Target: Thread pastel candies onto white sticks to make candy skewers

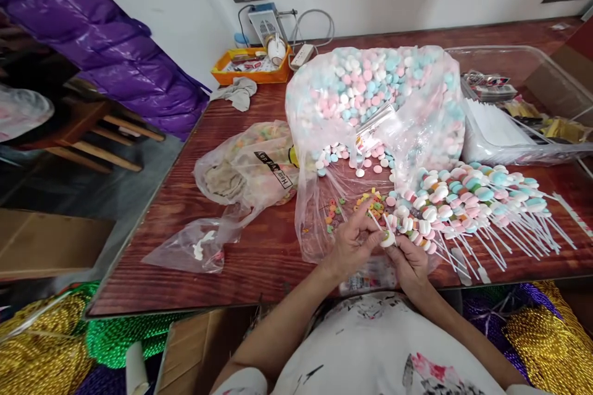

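Observation:
Both hands meet over the front edge of the plastic sheet. My left hand (pixel 354 245) is closed, its fingertips pinching a small white disc on a stick (pixel 388 239), whose thin white stick seems to point up and away. My right hand (pixel 410 262) is closed at the other side of the same piece, fingertips against it. Just beyond the hands lie small orange, yellow and green rings (pixel 370 197). To the right is a heap of finished-looking pastel discs on white sticks (pixel 482 197), with the sticks toward me.
A large clear bag of pink, white and blue discs (pixel 365 83) spills open behind the hands. Left of it lies a knotted plastic bag (pixel 252 163). A clear bin (pixel 509 151) stands at right, an orange tray (pixel 252 76) at the back. Shiny bead strands (pixel 551 339) hang below.

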`<control>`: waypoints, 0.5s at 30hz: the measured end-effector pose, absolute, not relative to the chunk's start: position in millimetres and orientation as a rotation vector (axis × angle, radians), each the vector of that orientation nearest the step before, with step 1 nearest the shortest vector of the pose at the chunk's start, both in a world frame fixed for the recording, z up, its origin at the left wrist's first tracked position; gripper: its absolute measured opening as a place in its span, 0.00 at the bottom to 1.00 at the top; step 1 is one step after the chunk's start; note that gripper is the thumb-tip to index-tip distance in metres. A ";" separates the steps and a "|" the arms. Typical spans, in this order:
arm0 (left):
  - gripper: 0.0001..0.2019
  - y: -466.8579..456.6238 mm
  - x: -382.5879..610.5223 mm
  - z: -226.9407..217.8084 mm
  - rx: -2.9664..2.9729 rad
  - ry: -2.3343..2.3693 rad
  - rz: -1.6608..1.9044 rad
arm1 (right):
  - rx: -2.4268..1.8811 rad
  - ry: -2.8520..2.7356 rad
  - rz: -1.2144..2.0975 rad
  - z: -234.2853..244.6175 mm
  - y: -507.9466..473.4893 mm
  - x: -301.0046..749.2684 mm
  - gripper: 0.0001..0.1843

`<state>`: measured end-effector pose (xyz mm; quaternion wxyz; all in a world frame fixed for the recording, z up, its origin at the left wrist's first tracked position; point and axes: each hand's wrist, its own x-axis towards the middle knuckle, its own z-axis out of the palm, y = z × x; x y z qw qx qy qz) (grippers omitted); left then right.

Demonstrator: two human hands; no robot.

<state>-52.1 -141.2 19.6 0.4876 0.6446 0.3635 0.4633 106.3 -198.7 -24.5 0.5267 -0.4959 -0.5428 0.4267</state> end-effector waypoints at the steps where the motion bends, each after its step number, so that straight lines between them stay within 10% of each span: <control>1: 0.29 -128.0 -53.8 23.2 1.544 0.863 1.046 | -1.190 -1.253 1.021 -24.1 -198.3 108.1 0.10; 8: 0.06 3.9 -56.8 20.1 2.211 1.333 0.587 | -1.220 -1.068 1.020 -22.7 -203.7 121.0 0.10; 15: 0.06 26.2 -32.1 9.1 2.260 1.266 0.622 | -1.228 -1.220 1.000 -21.8 -213.7 127.7 0.10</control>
